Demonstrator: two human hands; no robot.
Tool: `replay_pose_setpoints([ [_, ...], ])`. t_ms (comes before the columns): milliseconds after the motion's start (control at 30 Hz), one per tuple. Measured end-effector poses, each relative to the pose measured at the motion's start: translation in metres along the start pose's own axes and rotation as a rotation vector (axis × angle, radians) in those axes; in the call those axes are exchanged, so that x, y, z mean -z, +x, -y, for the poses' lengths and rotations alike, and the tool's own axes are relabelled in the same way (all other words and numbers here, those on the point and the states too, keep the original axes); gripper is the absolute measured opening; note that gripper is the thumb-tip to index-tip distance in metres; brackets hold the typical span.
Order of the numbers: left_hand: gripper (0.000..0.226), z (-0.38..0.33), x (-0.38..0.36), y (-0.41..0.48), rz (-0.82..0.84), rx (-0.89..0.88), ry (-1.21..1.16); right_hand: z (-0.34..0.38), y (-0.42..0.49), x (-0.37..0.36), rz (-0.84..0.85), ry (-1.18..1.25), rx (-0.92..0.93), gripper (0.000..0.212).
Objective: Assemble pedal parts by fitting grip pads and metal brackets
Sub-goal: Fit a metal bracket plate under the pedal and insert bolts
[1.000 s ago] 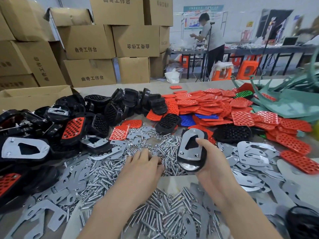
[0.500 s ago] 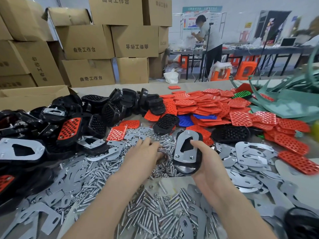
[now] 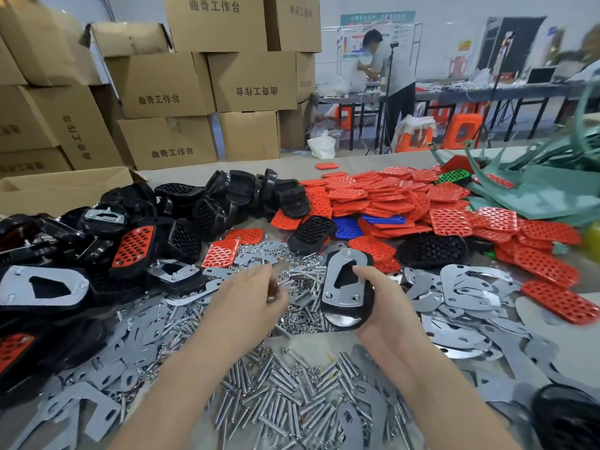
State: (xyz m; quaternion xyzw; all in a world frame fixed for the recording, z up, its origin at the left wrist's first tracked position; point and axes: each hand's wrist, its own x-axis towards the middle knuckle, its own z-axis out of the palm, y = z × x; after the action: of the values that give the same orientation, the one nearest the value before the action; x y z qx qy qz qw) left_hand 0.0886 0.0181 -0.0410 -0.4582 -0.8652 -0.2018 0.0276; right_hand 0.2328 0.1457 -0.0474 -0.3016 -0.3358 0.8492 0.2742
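My right hand [image 3: 381, 302] grips a black pedal body [image 3: 345, 311], its grey metal bracket [image 3: 342, 280] facing up, thumb lying across the bracket's cut-out. My left hand [image 3: 250, 298] hovers just left of it over a heap of small nuts and bolts [image 3: 302, 280], fingertips pinched together on what looks like a small nut; the piece itself is blurred. Red grip pads [image 3: 389, 196] lie piled behind. Loose metal brackets [image 3: 467, 287] are spread to the right.
Assembled and bare black pedals [image 3: 136, 241] are heaped at the left. More bolts [image 3: 282, 397] lie between my forearms. Green plastic scraps [image 3: 532, 193] sit at the far right. Cardboard boxes [image 3: 168, 82] are stacked behind the table; a person [image 3: 389, 76] stands at a far bench.
My left hand has lifted from the pile of nuts and bolts and drawn its fingertips together. My right hand keeps holding the pedal, shifted slightly.
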Motion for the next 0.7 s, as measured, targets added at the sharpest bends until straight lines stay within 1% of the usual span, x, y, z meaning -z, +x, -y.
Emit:
replay_pose_setpoints([
  [133,0.007,-0.006,-0.004,-0.010,-0.051,0.039,-0.072,0.000,0.000,0.002,0.042,0.028,-0.009,0.031],
  [300,0.009,-0.004,-0.008,-0.016,-0.059,0.073,-0.232,0.000,0.002,0.003,0.064,0.016,-0.009,0.030],
  [367,0.008,-0.003,-0.009,-0.019,-0.074,0.054,-0.216,0.000,0.003,0.003,0.054,0.013,-0.006,0.028],
  [467,0.012,0.002,-0.008,-0.021,-0.102,0.060,-0.099,0.000,0.004,0.003,0.059,0.016,-0.004,0.026],
  [533,0.007,0.004,-0.005,-0.022,-0.120,0.065,-0.029,-0.001,0.004,0.004,0.065,0.021,-0.003,0.025],
  [600,0.005,0.004,-0.002,-0.024,-0.122,0.047,-0.035,-0.001,0.004,0.005,0.061,0.020,0.002,0.024],
  [667,0.003,0.001,0.001,-0.026,-0.068,0.009,-0.077,-0.001,0.004,0.004,0.058,0.011,0.003,0.023],
  [700,0.004,-0.001,0.002,-0.026,-0.002,-0.019,-0.064,-0.001,0.004,0.004,0.052,0.007,0.003,0.023],
])
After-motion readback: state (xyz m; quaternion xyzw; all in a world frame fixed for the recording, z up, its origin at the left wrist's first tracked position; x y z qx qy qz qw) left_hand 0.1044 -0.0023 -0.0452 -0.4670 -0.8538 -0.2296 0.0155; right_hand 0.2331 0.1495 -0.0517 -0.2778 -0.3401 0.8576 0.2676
